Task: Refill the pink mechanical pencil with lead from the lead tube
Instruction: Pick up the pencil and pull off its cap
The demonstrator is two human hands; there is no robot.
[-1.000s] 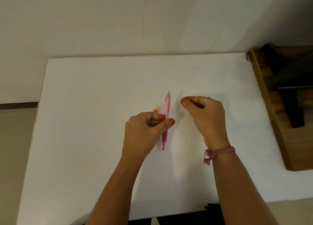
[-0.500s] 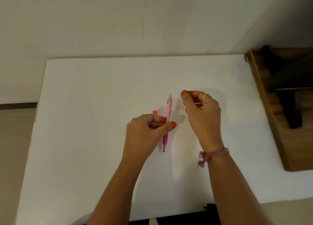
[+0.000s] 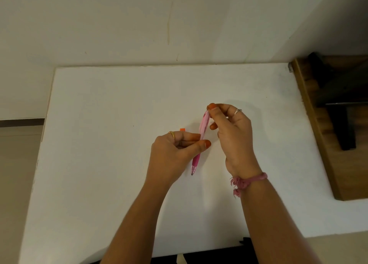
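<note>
Both hands point(image 3: 173, 152) point(image 3: 233, 136) grip the pink pencil point(image 3: 203, 132) above a white table point(image 3: 99, 164) against a wall point(image 3: 119, 24).

Small dark print running along the barrel of the pink mechanical pencil point(image 3: 204, 126), too blurred to read, no other lettering legible

Both hands point(image 3: 175, 154) point(image 3: 233, 138) in pinch grip

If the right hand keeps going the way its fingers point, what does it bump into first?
The right hand points left at the pencil, and its fingertips already seem to be at the pencil's top end. So it would likely meet the pencil first, though depth is unclear.
</note>
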